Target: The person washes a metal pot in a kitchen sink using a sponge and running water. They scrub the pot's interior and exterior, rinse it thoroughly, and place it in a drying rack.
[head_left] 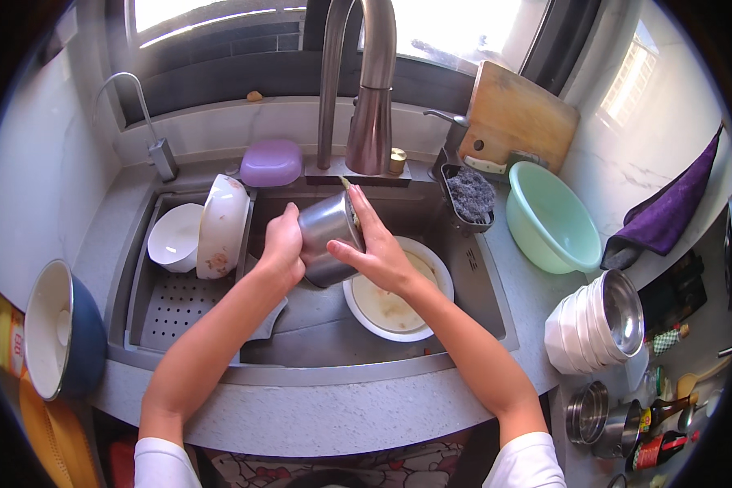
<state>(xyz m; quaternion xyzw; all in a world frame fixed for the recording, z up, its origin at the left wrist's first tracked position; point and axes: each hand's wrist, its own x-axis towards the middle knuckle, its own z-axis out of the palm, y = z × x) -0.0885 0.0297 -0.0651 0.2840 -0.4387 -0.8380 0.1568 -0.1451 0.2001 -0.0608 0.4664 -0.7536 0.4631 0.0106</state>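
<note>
Over the sink [366, 366], my left hand [282, 247] grips a stainless steel cup [329, 235] around its lower side. The cup is tilted, its far end turned to the upper right. My right hand [381, 250] lies over that end, thumb on the cup's side, fingers against a yellowish-green scrubbing pad [355, 213] that is mostly hidden. Below the right hand, a white bowl [442, 287] with cloudy liquid and bits in it stands in the basin. Part of a pale dish [271, 323] shows under my left forearm.
A perforated drainer [177, 305] at left holds a white bowl [175, 235] and a floral bowl [222, 229]. The faucet [369, 131] hangs over the basin. A caddy with a scourer [471, 194], a mint basin [552, 219] and stacked bowls [579, 329] stand at right.
</note>
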